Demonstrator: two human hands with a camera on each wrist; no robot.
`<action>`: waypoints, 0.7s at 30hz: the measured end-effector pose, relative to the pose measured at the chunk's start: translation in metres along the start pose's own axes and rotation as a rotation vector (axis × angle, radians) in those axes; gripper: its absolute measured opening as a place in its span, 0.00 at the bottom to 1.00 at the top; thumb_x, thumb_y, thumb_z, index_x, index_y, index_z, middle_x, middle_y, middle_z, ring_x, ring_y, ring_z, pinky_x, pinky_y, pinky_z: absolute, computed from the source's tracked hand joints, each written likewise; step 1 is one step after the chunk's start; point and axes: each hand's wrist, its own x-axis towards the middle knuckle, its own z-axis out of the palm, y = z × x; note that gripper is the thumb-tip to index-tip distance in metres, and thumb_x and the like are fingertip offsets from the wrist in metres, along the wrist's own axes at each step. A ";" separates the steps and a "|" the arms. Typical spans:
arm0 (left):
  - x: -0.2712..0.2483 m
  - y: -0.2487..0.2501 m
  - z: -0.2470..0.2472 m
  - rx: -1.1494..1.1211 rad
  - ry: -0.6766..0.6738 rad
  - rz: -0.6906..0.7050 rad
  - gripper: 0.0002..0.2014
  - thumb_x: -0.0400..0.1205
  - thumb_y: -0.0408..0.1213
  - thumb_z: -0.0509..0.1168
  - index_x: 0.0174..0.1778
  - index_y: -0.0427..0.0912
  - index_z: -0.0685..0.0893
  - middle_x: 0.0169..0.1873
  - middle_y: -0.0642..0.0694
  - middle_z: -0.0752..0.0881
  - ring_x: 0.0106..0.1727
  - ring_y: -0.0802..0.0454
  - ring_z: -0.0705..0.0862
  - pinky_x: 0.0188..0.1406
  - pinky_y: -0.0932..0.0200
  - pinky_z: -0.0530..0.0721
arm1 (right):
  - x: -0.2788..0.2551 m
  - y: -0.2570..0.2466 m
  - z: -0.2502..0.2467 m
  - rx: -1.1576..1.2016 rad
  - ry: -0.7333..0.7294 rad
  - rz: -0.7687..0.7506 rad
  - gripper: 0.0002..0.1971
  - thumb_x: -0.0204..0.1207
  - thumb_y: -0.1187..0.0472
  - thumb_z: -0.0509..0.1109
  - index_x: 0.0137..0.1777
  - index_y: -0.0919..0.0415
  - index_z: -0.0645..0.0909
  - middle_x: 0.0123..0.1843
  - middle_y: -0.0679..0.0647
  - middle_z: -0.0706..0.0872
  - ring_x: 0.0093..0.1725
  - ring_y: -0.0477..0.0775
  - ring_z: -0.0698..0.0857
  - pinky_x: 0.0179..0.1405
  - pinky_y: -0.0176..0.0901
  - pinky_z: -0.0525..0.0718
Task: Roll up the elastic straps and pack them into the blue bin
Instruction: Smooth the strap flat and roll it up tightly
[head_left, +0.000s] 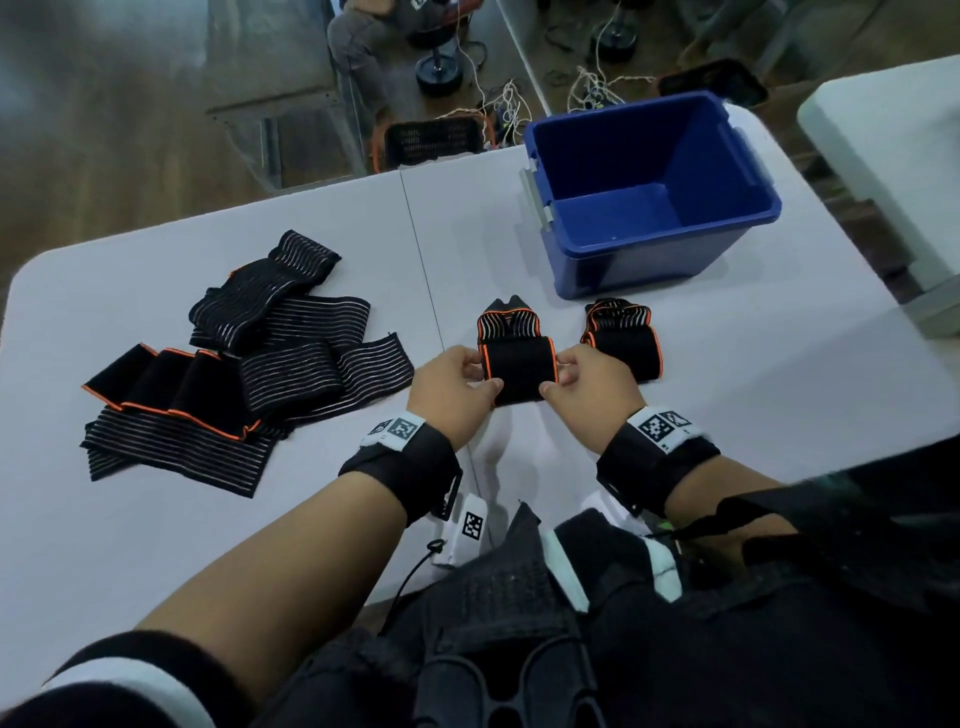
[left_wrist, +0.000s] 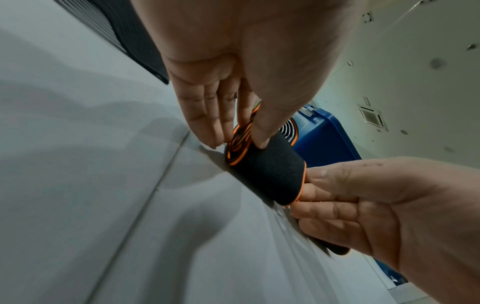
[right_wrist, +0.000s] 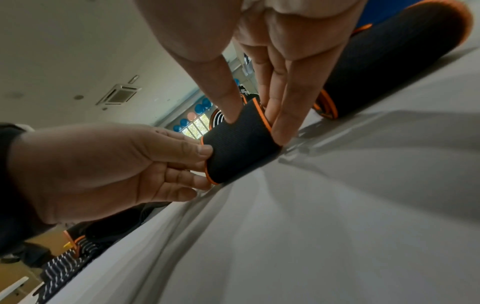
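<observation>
Both forearms, each banded with a black wrist strap carrying white coded tags, reach out over the white table toward the black, orange-edged elastic strap roll lying on it. Far to the left of that roll sits a loose heap of unrolled black straps, some striped with thin white lines, some plain with orange edging, overlapping one another flat on the tabletop. The left hand pinches the roll's left end, thumb on top and fingers against the orange spiral of its open end, which the left wrist view shows plainly. The roll's long axis runs left to right across the person, its two ends facing the two hands, with a striped tail of strap trailing away from the person beyond it. The right hand pinches the right end the same way, thumb over the black cloth and fingers at the edge. Just right of the roll, beside the right hand, lies a second rolled black strap with orange trim, its axis also left to right. Beyond both rolls, and a little to the right, stands the blue plastic bin, open at the top with nothing visible inside.
</observation>
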 end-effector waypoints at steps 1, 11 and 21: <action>0.000 0.001 0.002 0.001 -0.002 0.001 0.14 0.76 0.42 0.75 0.56 0.50 0.85 0.45 0.56 0.89 0.48 0.56 0.89 0.56 0.50 0.89 | -0.001 0.002 -0.002 0.017 0.000 0.006 0.18 0.76 0.56 0.73 0.65 0.58 0.79 0.44 0.46 0.83 0.51 0.50 0.83 0.54 0.38 0.76; -0.026 -0.008 -0.008 0.008 0.098 -0.021 0.15 0.77 0.43 0.75 0.58 0.47 0.84 0.46 0.54 0.89 0.47 0.55 0.86 0.55 0.55 0.85 | -0.009 -0.023 -0.015 0.236 0.038 -0.146 0.11 0.74 0.61 0.72 0.56 0.58 0.82 0.45 0.47 0.87 0.44 0.48 0.85 0.56 0.44 0.84; -0.109 -0.071 -0.074 0.065 0.384 -0.264 0.15 0.78 0.44 0.74 0.60 0.47 0.85 0.46 0.56 0.88 0.49 0.54 0.86 0.57 0.55 0.84 | -0.023 -0.082 0.049 0.033 -0.329 -0.440 0.07 0.77 0.57 0.70 0.52 0.55 0.80 0.48 0.48 0.84 0.50 0.51 0.82 0.48 0.39 0.74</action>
